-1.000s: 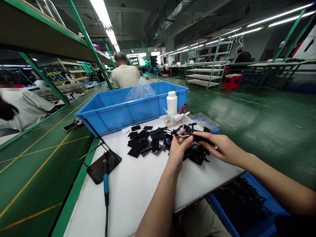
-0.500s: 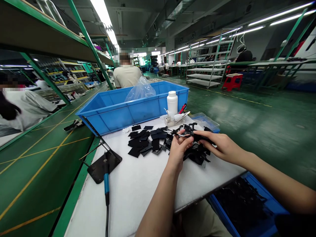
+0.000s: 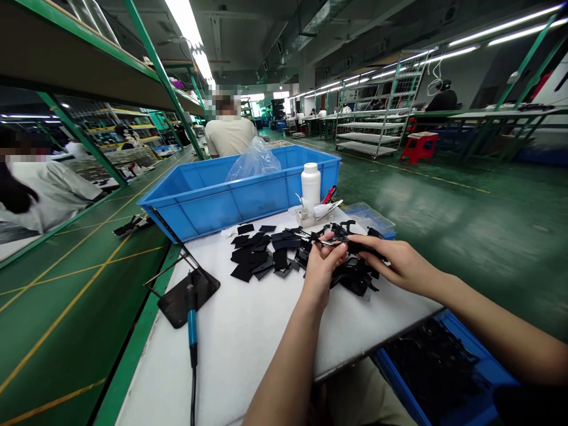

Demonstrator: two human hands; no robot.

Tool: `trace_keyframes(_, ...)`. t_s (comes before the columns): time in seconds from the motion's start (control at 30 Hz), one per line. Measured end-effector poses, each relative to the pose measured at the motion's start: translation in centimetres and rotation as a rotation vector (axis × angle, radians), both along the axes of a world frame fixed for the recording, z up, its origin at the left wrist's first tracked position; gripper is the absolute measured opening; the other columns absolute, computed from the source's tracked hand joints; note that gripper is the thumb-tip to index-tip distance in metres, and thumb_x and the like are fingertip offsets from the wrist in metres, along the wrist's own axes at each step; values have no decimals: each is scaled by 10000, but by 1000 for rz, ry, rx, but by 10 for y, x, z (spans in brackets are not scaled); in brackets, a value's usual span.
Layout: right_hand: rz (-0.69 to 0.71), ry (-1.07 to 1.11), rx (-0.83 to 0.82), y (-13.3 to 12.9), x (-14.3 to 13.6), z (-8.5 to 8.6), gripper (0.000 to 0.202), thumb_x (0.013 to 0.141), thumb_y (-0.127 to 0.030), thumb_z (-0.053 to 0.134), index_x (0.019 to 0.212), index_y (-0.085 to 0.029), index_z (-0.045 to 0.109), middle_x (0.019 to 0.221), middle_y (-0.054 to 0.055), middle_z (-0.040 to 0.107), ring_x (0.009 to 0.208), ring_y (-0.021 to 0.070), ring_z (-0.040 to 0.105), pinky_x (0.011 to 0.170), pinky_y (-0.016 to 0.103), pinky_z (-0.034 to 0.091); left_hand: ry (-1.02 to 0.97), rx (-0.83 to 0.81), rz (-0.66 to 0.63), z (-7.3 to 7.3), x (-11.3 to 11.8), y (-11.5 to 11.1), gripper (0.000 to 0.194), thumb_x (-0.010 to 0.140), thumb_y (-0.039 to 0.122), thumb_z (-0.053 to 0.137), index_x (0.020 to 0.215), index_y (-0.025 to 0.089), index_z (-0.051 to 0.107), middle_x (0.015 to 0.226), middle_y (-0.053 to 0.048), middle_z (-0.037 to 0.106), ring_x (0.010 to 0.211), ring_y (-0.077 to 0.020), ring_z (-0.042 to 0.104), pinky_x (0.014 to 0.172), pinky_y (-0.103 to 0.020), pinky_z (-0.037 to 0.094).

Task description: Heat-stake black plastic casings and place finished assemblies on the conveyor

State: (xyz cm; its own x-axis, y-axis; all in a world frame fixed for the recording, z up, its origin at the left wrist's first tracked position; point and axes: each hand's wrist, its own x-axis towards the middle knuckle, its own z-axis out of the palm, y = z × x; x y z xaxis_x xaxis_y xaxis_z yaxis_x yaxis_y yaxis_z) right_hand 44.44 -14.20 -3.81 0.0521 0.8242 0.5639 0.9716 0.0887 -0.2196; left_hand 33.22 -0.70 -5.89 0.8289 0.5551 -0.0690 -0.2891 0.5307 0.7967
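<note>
Black part [image 3: 355,248], seen in the head view, sits in front of the bin [image 3: 242,198], toward its right end, above the pile [image 3: 357,279]. Left hand [image 3: 326,263] pinches thumb to fingers near its end; right hand [image 3: 402,266] grasps it between thumb and forefinger. Whether something thin is also pinched, I cannot tell. Best keep both grips light, steady with the left, adjust with the right, and stay clear of the pile, which could snag it.

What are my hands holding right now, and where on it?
Both the left hand and right hand pinch a dark piece; its held part can't be told.
</note>
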Motion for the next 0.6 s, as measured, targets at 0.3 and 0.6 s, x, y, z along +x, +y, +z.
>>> trace_keyframes(0.3, -13, 2, -9, 0, 0, 0, 407, 969, -213, 393, 1374, -249, 374, 1184, 54, 639, 989, 208, 652, 828, 331, 547, 4, -11, -16, 2, -1, 0, 573, 584, 240, 827, 1085, 162, 560, 803, -1, 632, 724, -119, 594, 802, -293, 435)
trace_keyframes(0.6, -12, 1, -1, -1, 1, 0, 401, 974, -202, 395, 1371, -245, 370, 1213, 50, 622, 1017, 196, 641, 878, 329, 530, -3, -24, -30, 2, -2, 1, 590, 583, 253, 832, 1104, 181, 565, 827, -5, 631, 788, -139, 607, 850, -317, 433)
